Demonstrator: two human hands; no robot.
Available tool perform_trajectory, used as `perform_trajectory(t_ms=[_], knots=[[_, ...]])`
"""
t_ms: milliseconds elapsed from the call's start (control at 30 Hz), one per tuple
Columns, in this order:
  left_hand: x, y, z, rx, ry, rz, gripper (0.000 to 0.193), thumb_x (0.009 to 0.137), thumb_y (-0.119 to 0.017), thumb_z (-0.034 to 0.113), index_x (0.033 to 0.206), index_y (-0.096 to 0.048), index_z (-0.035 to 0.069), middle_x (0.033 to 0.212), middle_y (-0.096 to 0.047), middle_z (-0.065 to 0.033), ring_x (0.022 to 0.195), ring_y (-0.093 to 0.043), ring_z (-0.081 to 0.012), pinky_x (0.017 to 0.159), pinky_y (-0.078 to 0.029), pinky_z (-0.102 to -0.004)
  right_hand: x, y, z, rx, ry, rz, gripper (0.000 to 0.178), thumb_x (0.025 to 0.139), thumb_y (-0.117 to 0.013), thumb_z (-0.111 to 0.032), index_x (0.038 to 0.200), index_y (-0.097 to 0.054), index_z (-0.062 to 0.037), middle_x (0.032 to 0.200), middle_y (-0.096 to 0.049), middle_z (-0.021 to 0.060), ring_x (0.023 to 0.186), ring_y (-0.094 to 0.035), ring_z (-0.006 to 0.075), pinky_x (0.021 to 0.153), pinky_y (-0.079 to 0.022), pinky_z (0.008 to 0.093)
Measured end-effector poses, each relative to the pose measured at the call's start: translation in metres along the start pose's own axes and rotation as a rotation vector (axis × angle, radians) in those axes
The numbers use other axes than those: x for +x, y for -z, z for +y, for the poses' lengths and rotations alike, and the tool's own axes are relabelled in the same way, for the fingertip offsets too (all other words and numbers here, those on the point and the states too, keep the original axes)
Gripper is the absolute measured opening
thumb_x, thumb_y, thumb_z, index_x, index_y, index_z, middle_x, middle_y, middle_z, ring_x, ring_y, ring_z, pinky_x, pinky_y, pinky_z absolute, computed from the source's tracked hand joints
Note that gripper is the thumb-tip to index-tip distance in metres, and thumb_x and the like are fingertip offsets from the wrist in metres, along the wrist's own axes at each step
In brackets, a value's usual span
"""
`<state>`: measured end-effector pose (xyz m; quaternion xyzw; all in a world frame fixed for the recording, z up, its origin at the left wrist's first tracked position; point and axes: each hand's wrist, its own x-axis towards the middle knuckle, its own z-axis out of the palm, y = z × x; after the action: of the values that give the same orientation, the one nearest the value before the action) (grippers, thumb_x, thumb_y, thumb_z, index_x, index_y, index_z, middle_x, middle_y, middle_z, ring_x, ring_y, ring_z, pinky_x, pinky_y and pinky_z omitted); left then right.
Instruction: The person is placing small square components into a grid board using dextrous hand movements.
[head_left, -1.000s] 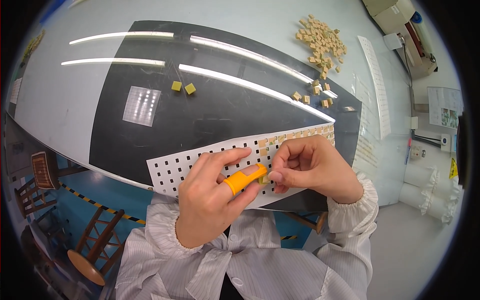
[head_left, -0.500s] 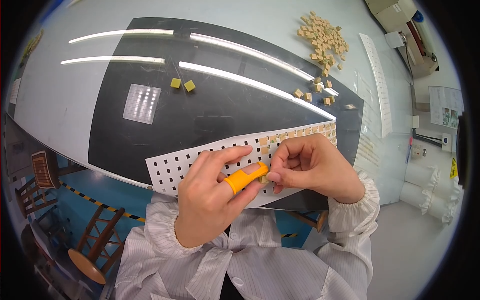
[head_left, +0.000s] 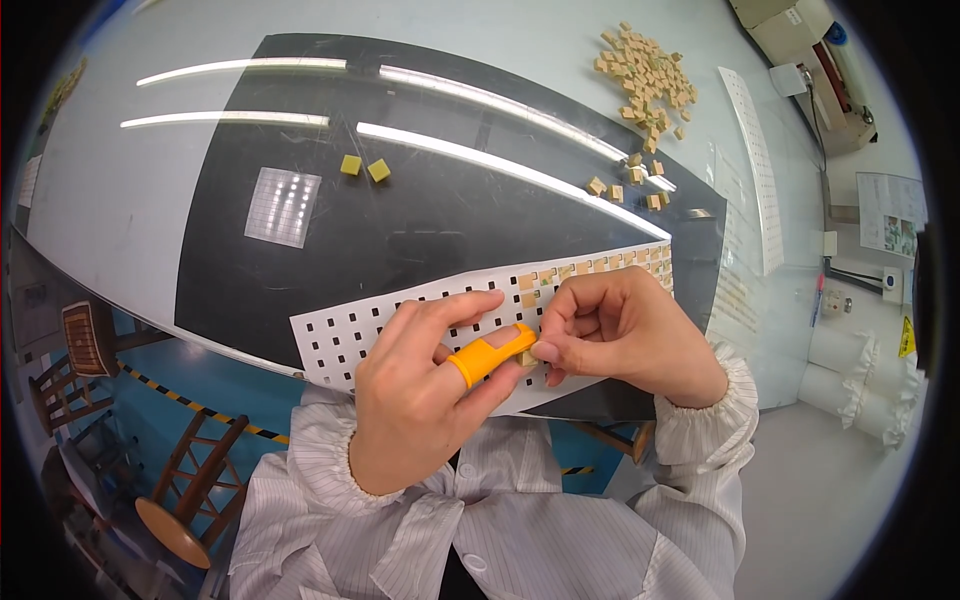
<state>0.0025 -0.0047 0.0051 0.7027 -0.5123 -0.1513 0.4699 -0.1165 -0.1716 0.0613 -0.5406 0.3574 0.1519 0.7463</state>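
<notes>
My left hand (head_left: 415, 385) wears an orange finger guard (head_left: 485, 358) on one finger. Between that finger and the thumb it pinches a small wooden block (head_left: 527, 358), which is mostly covered. My right hand (head_left: 630, 335) comes in from the right, its thumb and forefinger closed against the block's edge; what lies between them is hidden. Under both hands is a white strip with rows of dark square holes (head_left: 340, 335). Along its right part, several small wooden squares (head_left: 600, 265) sit in rows.
A heap of small wooden blocks (head_left: 650, 80) lies at the far right, with several strays (head_left: 617, 193) nearer. Two yellow-green cubes (head_left: 378, 170) and a clear gridded sheet (head_left: 284, 207) rest on the black mat (head_left: 420, 220). Another white perforated strip (head_left: 755, 165) lies at the right.
Almost nothing differs. Both hands stay in the same place over the strip, with only a very slight shift of the fingers at the block.
</notes>
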Motion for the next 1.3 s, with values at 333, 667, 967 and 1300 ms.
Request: perform_trajectory(t_ms=[333,667,967,1300], knots=[[0.000,-0.001,0.000,0.004,0.003,0.013,0.027,0.068,-0.081,0.007,0.095,-0.075,0.005,0.109,-0.066,-0.0058,0.086,-0.062,-0.0208,0.057,-0.052,-0.0269,-0.004,-0.010,0.001,-0.121,0.099,0.161,0.018,0.083,-0.076,-0.007,0.086,-0.059,-0.0021,0.081,-0.061,-0.0007,0.072,-0.059,0.0038,0.063,-0.049,0.0187],[0.000,-0.002,0.000,0.004,-0.003,0.023,0.027,0.067,-0.081,0.007,0.093,-0.074,0.004,0.108,-0.066,-0.0057,0.085,-0.063,-0.0203,0.058,-0.052,-0.0272,-0.004,-0.003,0.006,-0.369,0.329,0.090,0.015,0.081,-0.077,-0.007,0.088,-0.065,-0.0020,0.089,-0.062,0.0021,0.072,-0.060,0.0052,0.061,-0.048,0.0184],[0.000,-0.001,0.002,-0.005,0.026,0.016,0.029,0.066,-0.083,0.008,0.094,-0.075,0.004,0.107,-0.067,-0.0065,0.087,-0.063,-0.0206,0.061,-0.052,-0.0269,-0.001,-0.011,0.010,-0.501,0.392,0.186,0.010,0.084,-0.075,-0.007,0.084,-0.066,-0.0008,0.080,-0.065,0.0018,0.070,-0.061,0.0052,0.060,-0.050,0.0191],[-0.002,-0.001,0.003,-0.035,0.058,-0.003,0.033,0.063,-0.084,0.005,0.095,-0.075,0.003,0.108,-0.068,-0.0085,0.089,-0.062,-0.0218,0.064,-0.053,-0.0274,-0.018,0.003,0.022,-0.877,0.768,-0.055,0.025,0.070,-0.082,-0.009,0.091,-0.070,-0.0067,0.083,-0.064,0.0059,0.073,-0.065,0.0216,0.062,-0.052,0.0296]])
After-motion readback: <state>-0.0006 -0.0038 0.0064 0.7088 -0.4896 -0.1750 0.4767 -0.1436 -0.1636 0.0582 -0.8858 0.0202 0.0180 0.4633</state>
